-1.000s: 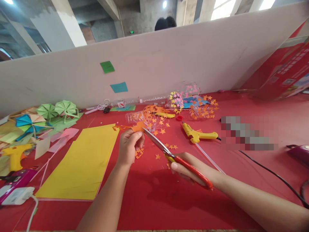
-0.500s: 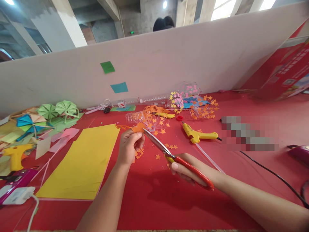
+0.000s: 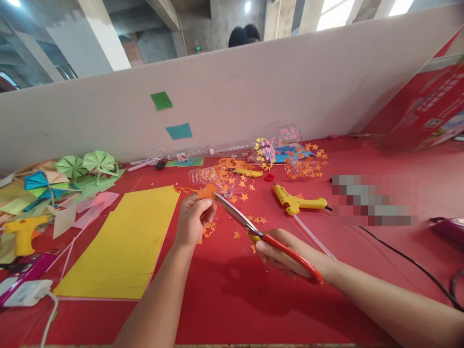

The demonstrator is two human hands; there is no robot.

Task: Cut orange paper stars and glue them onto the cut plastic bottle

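Note:
My left hand (image 3: 195,215) pinches a small piece of orange paper (image 3: 206,192), with a thin orange strip trailing to its left. Wrapped round the handles of red-handled scissors (image 3: 290,253), my right hand (image 3: 281,253) points the blades up and left. The blade tips meet the right edge of the paper. Below and right of the left hand, small orange stars (image 3: 237,235) and scraps (image 3: 208,230) lie on the red table (image 3: 217,309). Behind the hands stands a clear plastic bottle piece (image 3: 232,186) with orange stars on it.
Yellow sheets (image 3: 123,241) lie left of my left arm. A yellow glue gun (image 3: 300,202) rests at right, its black cord running rightward. Another glue gun (image 3: 25,234), folded paper umbrellas (image 3: 97,162) and a purple power strip (image 3: 27,275) are at far left. A white partition (image 3: 232,96) stands behind.
My right hand and the scissor handles have shifted very slightly. The left hand keeps the orange paper in almost the same place.

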